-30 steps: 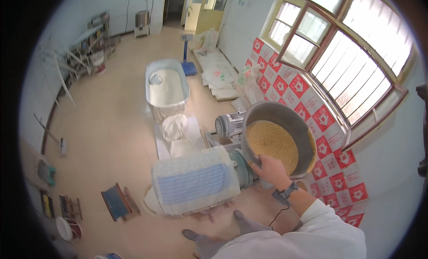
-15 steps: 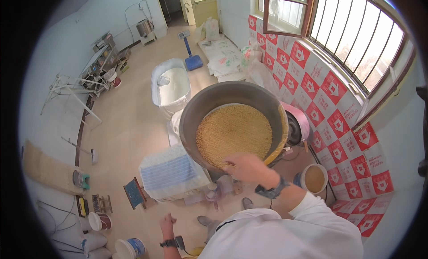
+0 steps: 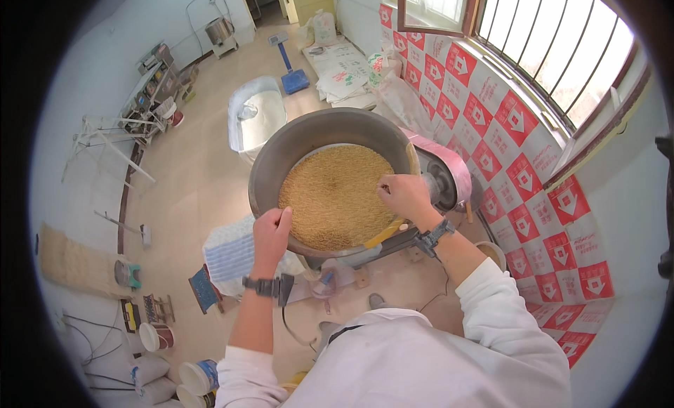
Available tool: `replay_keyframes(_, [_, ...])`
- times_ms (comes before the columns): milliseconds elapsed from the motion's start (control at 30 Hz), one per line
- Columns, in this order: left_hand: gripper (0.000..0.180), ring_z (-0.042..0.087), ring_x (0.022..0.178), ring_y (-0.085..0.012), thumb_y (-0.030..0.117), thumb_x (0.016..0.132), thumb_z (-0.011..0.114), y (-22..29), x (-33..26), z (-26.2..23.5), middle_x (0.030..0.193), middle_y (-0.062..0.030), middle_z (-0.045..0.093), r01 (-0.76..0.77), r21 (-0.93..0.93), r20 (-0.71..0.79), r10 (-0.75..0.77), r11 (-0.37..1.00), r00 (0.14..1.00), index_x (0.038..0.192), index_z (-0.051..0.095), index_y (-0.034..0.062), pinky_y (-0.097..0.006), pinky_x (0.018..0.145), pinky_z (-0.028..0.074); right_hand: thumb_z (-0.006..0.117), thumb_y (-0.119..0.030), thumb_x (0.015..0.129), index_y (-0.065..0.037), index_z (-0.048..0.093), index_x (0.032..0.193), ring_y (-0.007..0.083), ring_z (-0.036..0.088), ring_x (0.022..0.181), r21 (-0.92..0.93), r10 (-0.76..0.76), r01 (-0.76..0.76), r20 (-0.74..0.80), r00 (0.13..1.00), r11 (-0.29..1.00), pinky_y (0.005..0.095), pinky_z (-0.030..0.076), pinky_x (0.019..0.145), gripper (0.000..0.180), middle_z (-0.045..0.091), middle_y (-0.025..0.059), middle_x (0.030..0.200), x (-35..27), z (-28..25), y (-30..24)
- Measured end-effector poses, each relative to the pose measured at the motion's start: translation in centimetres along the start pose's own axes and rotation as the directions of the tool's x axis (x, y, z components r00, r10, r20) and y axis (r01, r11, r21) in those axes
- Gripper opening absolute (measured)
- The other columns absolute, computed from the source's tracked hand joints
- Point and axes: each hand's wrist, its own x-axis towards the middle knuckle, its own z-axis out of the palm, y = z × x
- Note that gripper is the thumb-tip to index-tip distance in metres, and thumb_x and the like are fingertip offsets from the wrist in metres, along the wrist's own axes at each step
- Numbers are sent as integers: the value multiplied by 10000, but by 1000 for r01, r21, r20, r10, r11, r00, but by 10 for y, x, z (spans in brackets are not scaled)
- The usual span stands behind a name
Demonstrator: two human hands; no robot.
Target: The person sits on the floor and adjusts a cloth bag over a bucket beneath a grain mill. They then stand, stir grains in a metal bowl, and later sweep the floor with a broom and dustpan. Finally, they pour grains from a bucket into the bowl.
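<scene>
A large grey round pan (image 3: 263,180) stands in front of me, with a bed of small tan grains (image 3: 333,194) inside it. At the grain's far side a thin pale rim shows. My left hand (image 3: 272,238) is closed at the pan's near left edge, thumb up, beside the grain. Over the grain's right side my right hand (image 3: 406,196) is closed too, knuckles up, near the yellow strip (image 3: 386,232) on the pan's rim. What the fingers of either hand hold, if anything, is hidden. Both wrists wear dark bands.
A pink machine (image 3: 442,159) adjoins the pan's right side. Beyond the pan are a white-lined tub (image 3: 263,123) and a blue platform scale (image 3: 295,81). A blue-and-white cloth (image 3: 228,250) covers something at near left; a small folding stool (image 3: 205,290) stands beside it.
My left hand has risen from low beside my body to the pan's near left edge. My right hand has moved from the near edge toward the grain's right side. The view has shifted.
</scene>
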Motion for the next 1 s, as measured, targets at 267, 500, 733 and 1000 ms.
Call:
replay_keyframes(267, [361,672,794,-425,349,960,611,-30,17,28,812,-195,700,-129,549,144,59,826,988,785,728,56,-527,712,520,626,-277,902,-68,758,853,409,713,809,-39,-17,19,41,999,999,526,558,744,251,726,189,814,2,-1,0])
replay_keyframes(500, [342,695,838,-430,344,928,576,-25,26,28,863,-199,728,-148,600,242,-1,786,970,847,778,80,-547,756,540,631,-300,872,-94,765,864,416,703,809,-48,24,-23,16,1000,999,535,550,724,246,725,182,816,2,5,5])
replay_keyframes(733, [347,695,834,-431,341,916,572,-25,26,26,869,-203,728,-199,597,269,40,778,962,841,777,71,-542,752,541,622,-295,837,-130,779,859,406,714,840,-121,33,-20,113,993,992,526,563,739,229,739,162,838,2,1,4])
replay_keyframes(1000, [356,702,844,-420,344,918,564,-26,24,27,874,-200,733,-174,584,239,37,792,970,822,781,78,-537,762,553,615,-319,844,-128,780,859,405,705,852,-199,51,-10,200,978,980,527,554,780,253,741,170,852,9,1,1])
